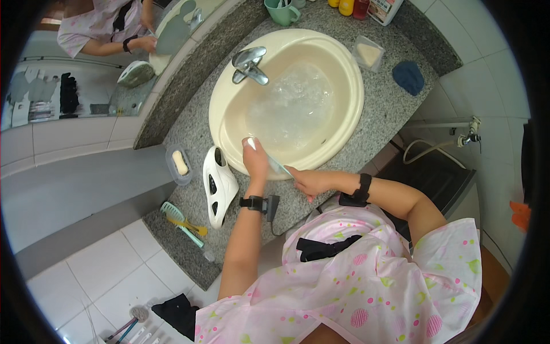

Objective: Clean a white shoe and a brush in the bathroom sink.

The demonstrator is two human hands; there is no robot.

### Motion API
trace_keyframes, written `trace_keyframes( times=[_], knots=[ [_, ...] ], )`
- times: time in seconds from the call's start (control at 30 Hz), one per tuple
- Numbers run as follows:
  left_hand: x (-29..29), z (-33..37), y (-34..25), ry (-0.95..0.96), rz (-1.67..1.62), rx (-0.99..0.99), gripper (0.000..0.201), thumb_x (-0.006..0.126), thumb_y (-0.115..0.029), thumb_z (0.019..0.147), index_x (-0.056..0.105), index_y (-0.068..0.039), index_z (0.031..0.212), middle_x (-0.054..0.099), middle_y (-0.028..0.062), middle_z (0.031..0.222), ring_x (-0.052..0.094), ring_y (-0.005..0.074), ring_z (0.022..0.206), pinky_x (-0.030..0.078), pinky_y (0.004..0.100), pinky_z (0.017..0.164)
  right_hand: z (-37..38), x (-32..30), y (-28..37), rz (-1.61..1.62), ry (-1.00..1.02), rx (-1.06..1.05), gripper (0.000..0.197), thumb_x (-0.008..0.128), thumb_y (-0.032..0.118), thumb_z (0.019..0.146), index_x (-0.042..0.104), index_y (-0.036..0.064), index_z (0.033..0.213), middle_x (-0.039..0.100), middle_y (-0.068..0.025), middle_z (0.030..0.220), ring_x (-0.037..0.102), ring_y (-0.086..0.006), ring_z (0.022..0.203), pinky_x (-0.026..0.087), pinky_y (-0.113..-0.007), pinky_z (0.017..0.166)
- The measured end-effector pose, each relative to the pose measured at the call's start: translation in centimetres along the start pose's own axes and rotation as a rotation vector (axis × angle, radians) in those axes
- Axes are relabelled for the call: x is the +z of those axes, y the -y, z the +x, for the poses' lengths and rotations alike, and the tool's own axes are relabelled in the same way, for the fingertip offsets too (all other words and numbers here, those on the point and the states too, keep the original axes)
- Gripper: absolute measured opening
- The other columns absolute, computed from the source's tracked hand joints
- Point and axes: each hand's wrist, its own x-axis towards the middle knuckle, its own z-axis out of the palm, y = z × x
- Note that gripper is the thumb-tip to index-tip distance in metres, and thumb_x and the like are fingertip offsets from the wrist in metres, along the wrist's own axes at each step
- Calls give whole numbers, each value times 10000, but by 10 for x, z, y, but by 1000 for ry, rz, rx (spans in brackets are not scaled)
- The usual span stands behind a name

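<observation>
Over the near rim of the cream oval sink (220, 123), my left hand (256, 160) is closed round a small white thing (251, 143), mostly hidden by the fingers. Close beside it, my right hand (309, 182) grips the near end of a thin pale blue-green strip (279, 165) that slants toward my left hand. Its kind is not clear, nor whether it joins the white thing. Foamy water (295, 103) lies in the basin. Left of my left hand, a white slip-on shoe with cut-outs (220, 186) rests on the grey speckled counter (195, 114).
A chrome faucet (249, 66) rises at the sink's back left. Around it stand a soap dish (180, 164), a green comb (183, 225) with a yellow tool, a green cup (282, 11), bottles (346, 7), a pale packet (368, 54) and a blue cloth (408, 78). A mirror (86, 63) borders the left.
</observation>
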Motion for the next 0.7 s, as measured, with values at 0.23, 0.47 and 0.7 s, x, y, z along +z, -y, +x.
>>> trace_keyframes(
  times=[0.23, 0.47, 0.7],
  knots=[
    [12, 9, 20, 1, -81, -116, 329, 483, -297, 962, 552, -14, 1116, 653, 229, 956, 624, 405, 904, 481, 439, 783, -15, 6, 11, -83, 20, 32, 697, 354, 24, 919, -88, 0, 1457, 602, -142, 663, 619, -230, 518, 524, -359, 534],
    [11, 11, 11, 70, -23, -131, 377, 459, -325, 968, 548, -13, 1160, 651, 245, 994, 618, 419, 939, 479, 452, 808, -2, 7, 4, -68, -18, 47, 738, 307, -43, 865, -108, 42, 1470, 596, -144, 628, 596, -228, 468, 518, -370, 489],
    [9, 7, -5, 71, 90, -43, 410, 387, -353, 991, 535, -15, 1170, 644, 270, 1001, 600, 454, 949, 470, 478, 815, 20, 8, -14, -66, -102, -63, 732, 315, -27, 843, -107, 31, 1437, 589, -193, 606, 610, -279, 452, 514, -374, 406]
  ],
)
